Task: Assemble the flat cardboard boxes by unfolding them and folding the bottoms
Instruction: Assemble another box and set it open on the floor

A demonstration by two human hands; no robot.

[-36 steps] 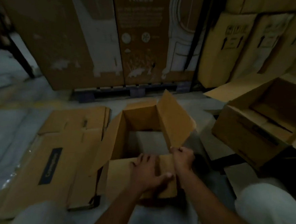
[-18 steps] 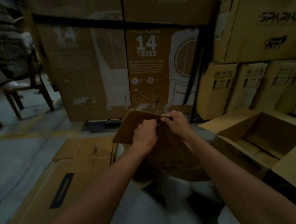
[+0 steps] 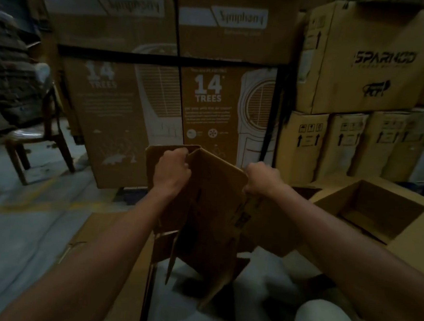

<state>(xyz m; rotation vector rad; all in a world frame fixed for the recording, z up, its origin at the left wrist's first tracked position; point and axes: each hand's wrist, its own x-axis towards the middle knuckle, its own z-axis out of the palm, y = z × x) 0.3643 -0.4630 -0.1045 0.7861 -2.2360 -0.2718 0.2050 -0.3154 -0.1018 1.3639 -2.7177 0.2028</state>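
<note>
At frame centre, left hand (image 3: 171, 171) and right hand (image 3: 263, 177) clench a raised cardboard box's (image 3: 212, 210) top edges, apparently unfolding it; bottom flaps likely next.

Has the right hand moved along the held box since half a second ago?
Yes. The right hand has slid rightward along the held box's top edge, away from the left hand; before they gripped side by side, now the edge shows between them.

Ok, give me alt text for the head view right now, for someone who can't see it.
Two bare hands hold a partly unfolded cardboard box upright by its top edge, the left hand near the fold and the right hand at the far corner. An open assembled box sits to the right, with stacked printed cartons behind.
</note>
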